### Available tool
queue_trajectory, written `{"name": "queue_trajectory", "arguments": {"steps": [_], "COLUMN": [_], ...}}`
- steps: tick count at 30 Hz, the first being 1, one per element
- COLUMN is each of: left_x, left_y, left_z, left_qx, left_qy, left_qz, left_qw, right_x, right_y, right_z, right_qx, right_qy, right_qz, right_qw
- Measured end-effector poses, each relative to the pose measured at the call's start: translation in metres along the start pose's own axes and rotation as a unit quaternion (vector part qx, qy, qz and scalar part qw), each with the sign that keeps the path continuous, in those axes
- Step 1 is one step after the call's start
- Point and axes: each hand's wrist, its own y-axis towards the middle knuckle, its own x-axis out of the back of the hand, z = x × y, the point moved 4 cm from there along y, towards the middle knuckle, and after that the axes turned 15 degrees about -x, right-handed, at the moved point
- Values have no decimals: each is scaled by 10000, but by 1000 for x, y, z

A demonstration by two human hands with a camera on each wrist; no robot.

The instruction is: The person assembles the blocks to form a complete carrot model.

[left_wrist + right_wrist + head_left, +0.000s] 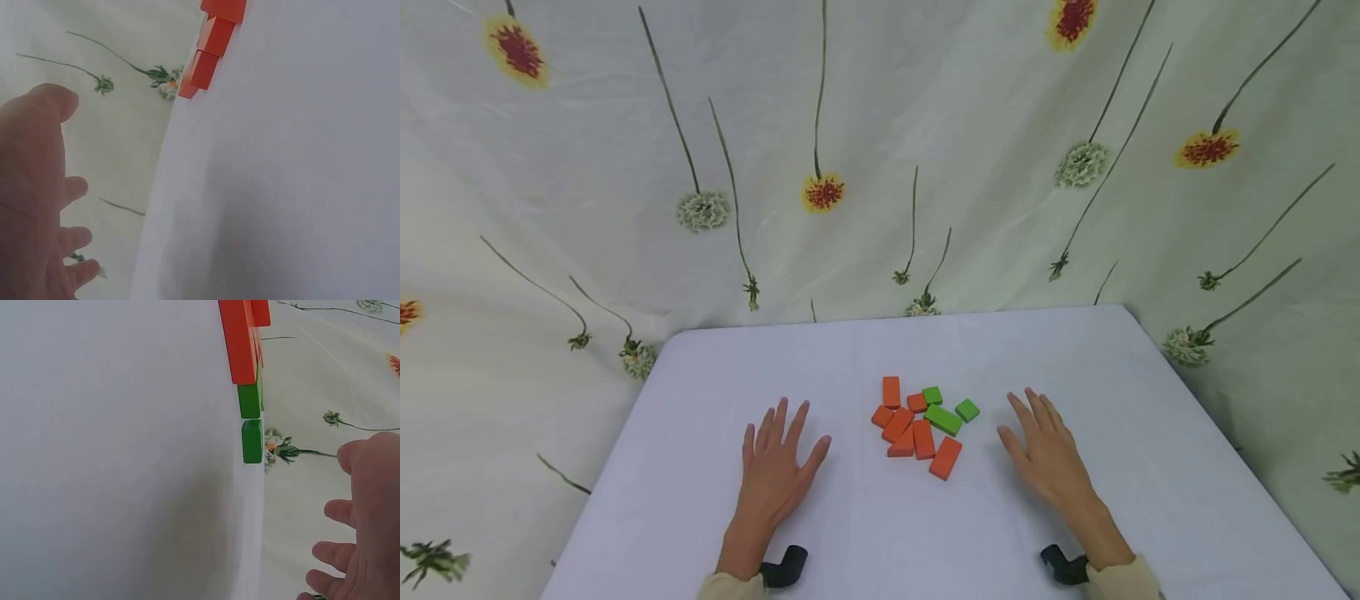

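Note:
A loose cluster of orange and green blocks lies mid-table in the head view. Several orange rectangular blocks [945, 458] are at its near and left side, with a wedge-like orange block [902, 444] among them. On the right side are a long green block [943, 419] and a small green block [967, 410] set slightly apart. My left hand [772, 475], palm down with fingers spread, is left of the cluster and touches no block. To the right, my right hand [1049, 457] has its fingers extended and holds nothing. Both wrist views show blocks beyond the thumbs.
A white table [820, 358] spreads under the hands, its far edge against a flower-printed cloth [865, 100]. Black wrist-worn pieces [785, 567] sit beside both wrists, next to pale sleeves [1123, 579].

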Motion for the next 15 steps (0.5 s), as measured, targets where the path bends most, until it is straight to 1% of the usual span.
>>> {"name": "queue_trajectory", "arguments": {"steps": [4, 7, 11, 15], "left_x": [-6, -11, -18, -26], "left_y": [10, 19, 31, 43], "left_z": [-4, -7, -13, -19], "left_qx": [-66, -120, -79, -69], "left_qy": [-359, -630, -991, -1296], "left_qz": [-131, -244, -176, -118], "left_qw": [9992, 9976, 9949, 9915], "right_x": [-6, -10, -16, -24], "right_y": [-2, -5, -9, -12], "right_z": [6, 11, 19, 23], "right_qx": [105, 112, 104, 72], "right_qy": [256, 486, 737, 803], "right_qz": [7, 79, 165, 259], "right_qw": [9996, 9987, 9971, 9964]}}
